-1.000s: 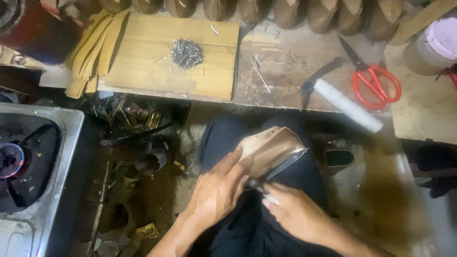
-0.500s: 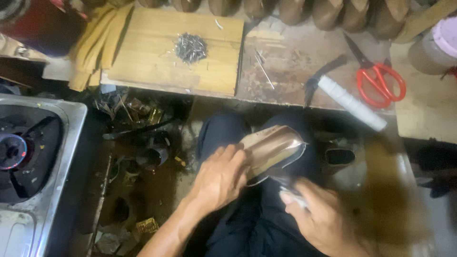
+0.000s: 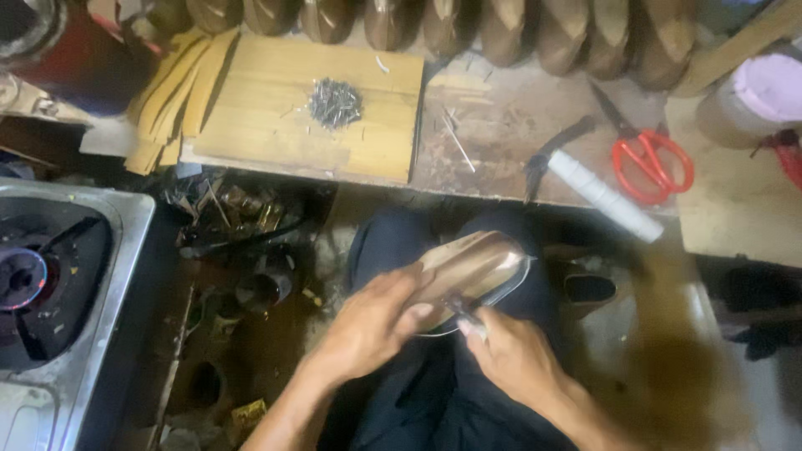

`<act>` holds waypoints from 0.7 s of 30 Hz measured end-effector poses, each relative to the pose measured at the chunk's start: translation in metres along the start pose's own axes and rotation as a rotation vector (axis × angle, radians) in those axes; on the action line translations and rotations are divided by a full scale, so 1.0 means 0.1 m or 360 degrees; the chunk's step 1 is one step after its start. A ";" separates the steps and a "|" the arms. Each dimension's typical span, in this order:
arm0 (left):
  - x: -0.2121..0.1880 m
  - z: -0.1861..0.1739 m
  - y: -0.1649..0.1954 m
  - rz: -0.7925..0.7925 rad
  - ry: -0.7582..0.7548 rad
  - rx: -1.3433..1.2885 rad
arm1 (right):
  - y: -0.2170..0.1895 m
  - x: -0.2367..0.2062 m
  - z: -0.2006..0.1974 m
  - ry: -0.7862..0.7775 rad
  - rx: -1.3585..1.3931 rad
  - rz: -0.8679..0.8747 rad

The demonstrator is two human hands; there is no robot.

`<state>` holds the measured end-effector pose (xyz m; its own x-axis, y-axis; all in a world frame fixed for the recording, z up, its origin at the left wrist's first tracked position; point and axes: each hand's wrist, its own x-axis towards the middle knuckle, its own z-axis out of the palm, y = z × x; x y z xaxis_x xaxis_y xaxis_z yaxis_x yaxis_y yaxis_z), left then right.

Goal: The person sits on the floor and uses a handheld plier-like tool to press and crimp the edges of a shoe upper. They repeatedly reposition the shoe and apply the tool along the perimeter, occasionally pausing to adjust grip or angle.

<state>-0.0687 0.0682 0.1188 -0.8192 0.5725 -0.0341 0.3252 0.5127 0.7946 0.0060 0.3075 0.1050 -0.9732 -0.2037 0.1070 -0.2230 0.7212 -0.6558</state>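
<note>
Fingers of the left hand curl tight around a shiny shoe piece on the lap. Right hand pinches a small tool against it. Nails sit unused on the surface, so work looks unfinished.

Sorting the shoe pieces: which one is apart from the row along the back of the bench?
The brown shoe sole on the lap, held by both hands; the row of shoe pieces stays untouched.

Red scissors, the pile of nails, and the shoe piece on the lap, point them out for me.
Red scissors (image 3: 651, 163): head view, on the handle loops.
Pile of nails (image 3: 334, 102): head view, middle of the heap.
Shoe piece (image 3: 480, 266): head view, on its shiny upper face.
</note>
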 end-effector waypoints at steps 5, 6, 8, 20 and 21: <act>-0.10 -0.05 -0.11 0.0006 0.0063 -0.0386 | 0.37 -0.13 0.27 -0.0086 -0.0149 0.0074; -0.11 -0.01 -0.10 -0.0035 0.0108 -0.0334 | 0.39 -0.13 0.31 -0.0047 -0.0168 0.0048; -0.13 0.05 -0.08 0.0045 0.0217 -0.0205 | 0.37 -0.13 0.31 -0.0022 -0.0186 0.0047; -0.22 0.09 -0.16 0.0212 0.0160 -0.0169 | -0.41 -0.02 -0.13 0.0264 0.0312 -0.0536; -0.21 0.09 -0.17 0.0215 0.0151 -0.0149 | -0.38 0.03 -0.05 0.0148 0.0204 -0.0444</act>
<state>-0.0525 0.0533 0.1003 -0.8134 0.5670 0.1303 0.3933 0.3710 0.8412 0.0108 0.2830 0.1344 -0.8779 -0.3161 0.3596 -0.4786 0.5558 -0.6798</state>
